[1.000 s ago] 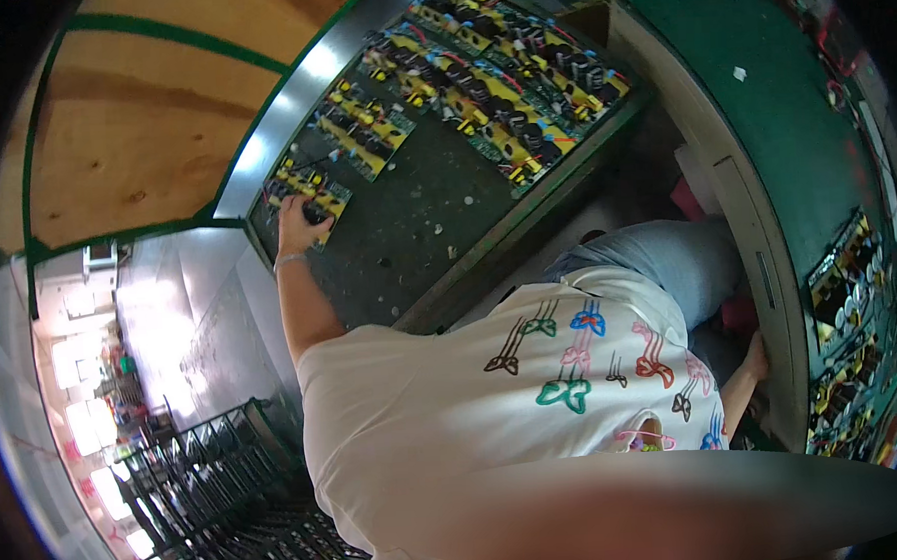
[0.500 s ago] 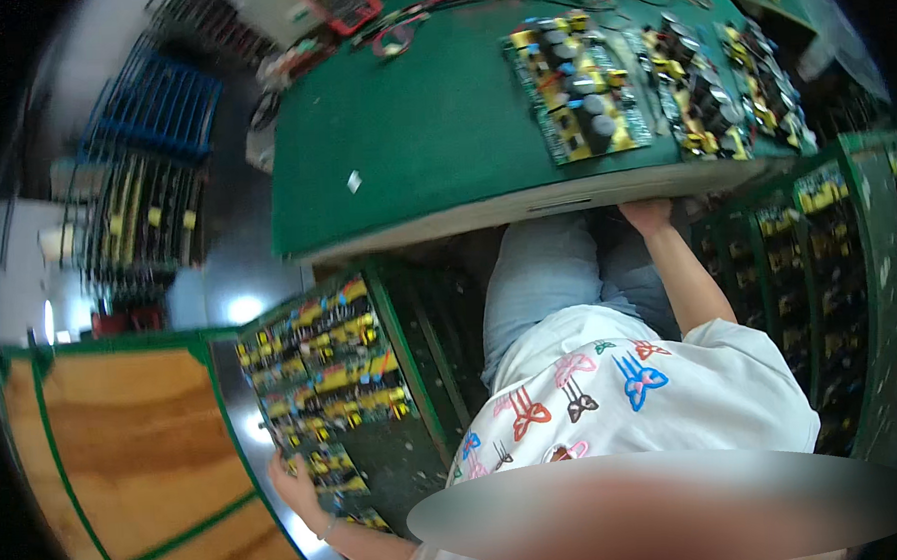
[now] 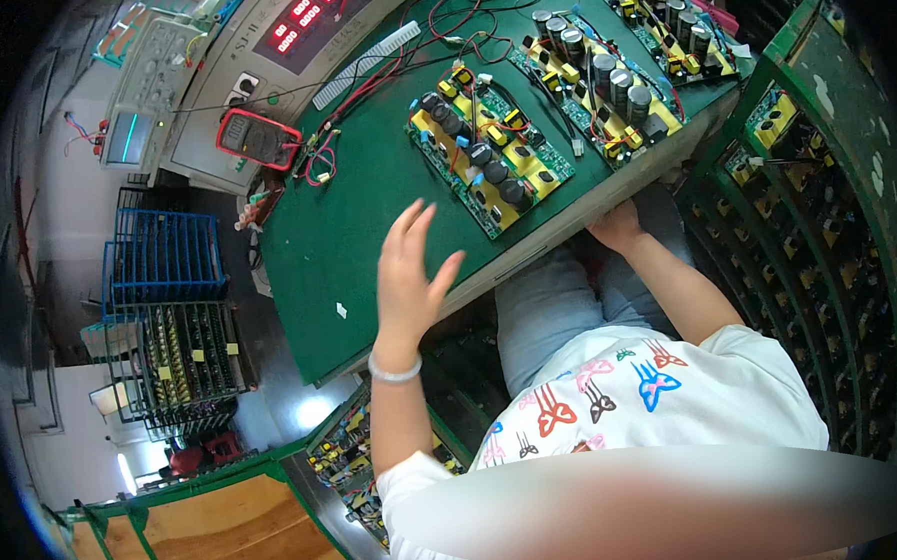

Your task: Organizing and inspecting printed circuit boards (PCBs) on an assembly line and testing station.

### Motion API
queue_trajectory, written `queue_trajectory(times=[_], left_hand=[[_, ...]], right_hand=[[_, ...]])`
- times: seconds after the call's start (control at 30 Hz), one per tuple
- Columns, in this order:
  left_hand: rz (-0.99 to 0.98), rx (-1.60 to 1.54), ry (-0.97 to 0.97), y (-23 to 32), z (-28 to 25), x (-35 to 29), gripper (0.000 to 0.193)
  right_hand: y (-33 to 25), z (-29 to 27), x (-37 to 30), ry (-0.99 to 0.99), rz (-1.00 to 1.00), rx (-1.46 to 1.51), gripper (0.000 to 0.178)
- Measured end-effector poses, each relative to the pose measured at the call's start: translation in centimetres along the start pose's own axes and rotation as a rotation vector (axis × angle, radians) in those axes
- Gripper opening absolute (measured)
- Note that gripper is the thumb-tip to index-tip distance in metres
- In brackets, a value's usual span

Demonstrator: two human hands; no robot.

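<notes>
My left hand point(image 3: 408, 277), a pale bracelet at the wrist, is raised over the near part of the green table point(image 3: 337, 255). Its fingers are spread and hold nothing. Just beyond it, to the right, lies a green and yellow circuit board point(image 3: 488, 153) with dark round capacitors. Two more boards follow along the table: a middle circuit board point(image 3: 605, 88) with tall silver-topped capacitors and a far right circuit board point(image 3: 678, 30). My right hand point(image 3: 618, 225) rests at the table's front edge above my lap; its fingers are mostly hidden there.
A red multimeter point(image 3: 257, 140) stands by a bench instrument point(image 3: 317, 25) with red digits; loose test leads point(image 3: 360, 89) trail across the back. An oscilloscope point(image 3: 145, 93) is at far left. Green racks of boards flank me, a right rack point(image 3: 805, 194) and a left rack point(image 3: 346, 450).
My left hand has left the boards in the lower left rack and come up over the table, open. The view has turned, bringing the instruments in. My right hand stays at the table edge.
</notes>
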State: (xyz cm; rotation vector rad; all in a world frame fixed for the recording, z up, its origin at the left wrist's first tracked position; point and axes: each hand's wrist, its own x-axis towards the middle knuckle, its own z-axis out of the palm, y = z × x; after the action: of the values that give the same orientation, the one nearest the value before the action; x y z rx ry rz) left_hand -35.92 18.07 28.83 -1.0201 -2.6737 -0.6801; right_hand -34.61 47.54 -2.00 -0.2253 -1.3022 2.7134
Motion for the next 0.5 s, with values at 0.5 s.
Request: queue_trajectory(times=[0.5], left_hand=[[-0.060, 0.095, 0.097, 2.8, 7.6, 8.3, 0.094]], right_hand=[[2.0, -2.2, 0.9, -0.163, 0.024, 0.051, 0.044]])
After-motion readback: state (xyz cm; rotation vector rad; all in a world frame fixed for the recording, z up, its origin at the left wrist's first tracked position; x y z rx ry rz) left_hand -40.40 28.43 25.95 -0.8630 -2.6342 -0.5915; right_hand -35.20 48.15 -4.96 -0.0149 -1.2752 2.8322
